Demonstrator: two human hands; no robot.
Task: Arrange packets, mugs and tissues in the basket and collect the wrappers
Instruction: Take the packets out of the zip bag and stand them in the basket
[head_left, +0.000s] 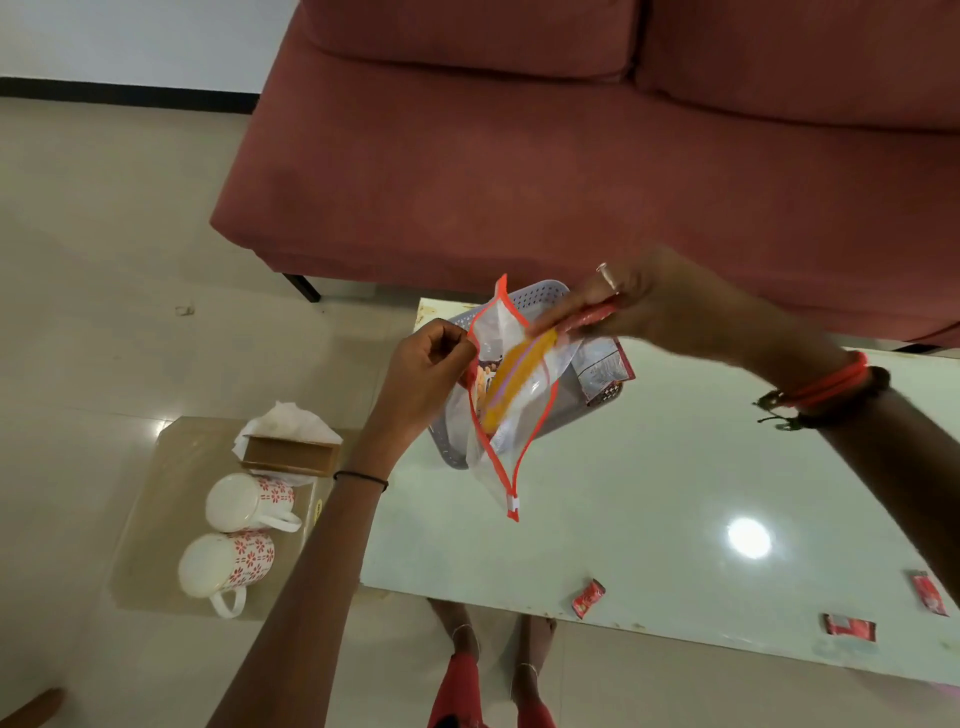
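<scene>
My left hand (426, 364) pinches the rim of a clear zip pouch (511, 415) with an orange-red border and holds it open above the grey basket (447, 452) on the glass table (649, 519). My right hand (660, 301) grips a red wrapper (592, 316) at the pouch's mouth. A yellow wrapper (514, 384) shows inside the pouch. A packet (605, 371) lies in the basket. Three red wrappers (588, 598) (849, 627) (930, 594) lie near the table's front edge. Two white mugs with red flowers (244, 501) (223, 566) and a wooden tissue box (291, 454) stand on a low side table at left.
A red sofa (519, 156) stands close behind the table. The tiled floor (104, 260) stretches to the left. My legs and feet (488, 665) show through the glass below the table's front edge.
</scene>
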